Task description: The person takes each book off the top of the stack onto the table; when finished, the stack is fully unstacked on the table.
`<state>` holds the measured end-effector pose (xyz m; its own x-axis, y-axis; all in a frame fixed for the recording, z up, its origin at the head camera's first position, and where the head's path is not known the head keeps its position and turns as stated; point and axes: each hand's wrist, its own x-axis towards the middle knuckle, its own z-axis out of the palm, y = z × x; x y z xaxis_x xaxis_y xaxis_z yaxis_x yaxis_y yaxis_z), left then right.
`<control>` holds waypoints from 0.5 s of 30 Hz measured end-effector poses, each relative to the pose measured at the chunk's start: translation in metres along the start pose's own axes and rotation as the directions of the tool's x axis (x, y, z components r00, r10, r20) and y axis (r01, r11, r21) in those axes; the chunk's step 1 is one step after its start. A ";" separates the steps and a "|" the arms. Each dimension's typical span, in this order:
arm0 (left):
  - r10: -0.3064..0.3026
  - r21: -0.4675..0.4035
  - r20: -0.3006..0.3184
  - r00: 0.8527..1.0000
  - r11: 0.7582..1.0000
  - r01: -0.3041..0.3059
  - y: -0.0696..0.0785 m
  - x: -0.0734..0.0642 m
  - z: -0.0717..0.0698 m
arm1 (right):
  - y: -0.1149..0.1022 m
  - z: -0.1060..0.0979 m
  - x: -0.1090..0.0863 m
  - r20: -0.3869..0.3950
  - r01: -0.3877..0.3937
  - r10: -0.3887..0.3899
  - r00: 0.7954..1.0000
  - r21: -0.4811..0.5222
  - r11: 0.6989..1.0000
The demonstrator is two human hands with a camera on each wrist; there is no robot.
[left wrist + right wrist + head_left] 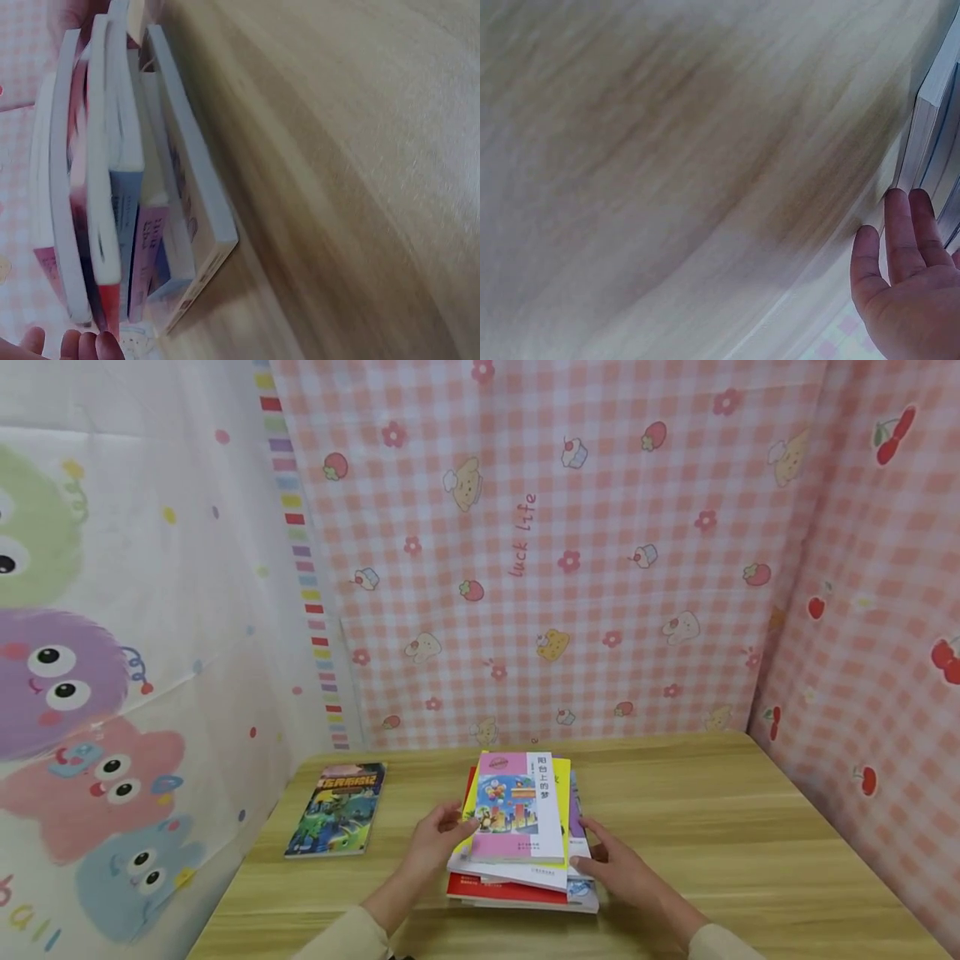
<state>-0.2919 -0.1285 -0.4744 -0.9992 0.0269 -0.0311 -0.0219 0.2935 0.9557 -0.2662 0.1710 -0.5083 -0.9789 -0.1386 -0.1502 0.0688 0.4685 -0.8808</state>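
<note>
An uneven stack of several books lies on the table between my two hands. On top is a pink-and-white book [510,846] with a colourful city picture. Below it show a yellow book [560,810], a purple-edged one [577,827] and a red book [510,890]. At the stack's left side my left hand [435,843] has its fingers near the edges, thumb toward the top book. My right hand [618,868] is against the right side; its fingers [902,232] are extended along the book edges [921,131]. The left wrist view shows the staggered spines [127,232].
Apart from the stack, a dark comic-style book [337,810] lies flat on the left of the wooden table [712,827]. Pink checked cloth [525,610] hangs behind the table, with a cartoon-printed white curtain [210,568] on the left and cherry-printed cloth [862,610] on the right.
</note>
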 end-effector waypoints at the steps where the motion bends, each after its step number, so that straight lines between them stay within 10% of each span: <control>1: -0.002 -0.001 -0.001 1.000 1.000 0.002 0.000 -0.001 0.002 | 0.000 0.000 0.000 0.001 0.003 -0.003 1.000 0.001 1.000; 15: -0.015 -0.002 -0.020 1.000 1.000 0.015 -0.013 0.000 0.015 | 0.000 0.000 -0.001 0.000 0.004 -0.004 1.000 0.009 1.000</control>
<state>-0.2911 -0.1180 -0.4917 -0.9992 0.0032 -0.0392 -0.0365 0.2917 0.9558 -0.2656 0.1712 -0.5086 -0.9792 -0.1404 -0.1466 0.0666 0.4600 -0.8854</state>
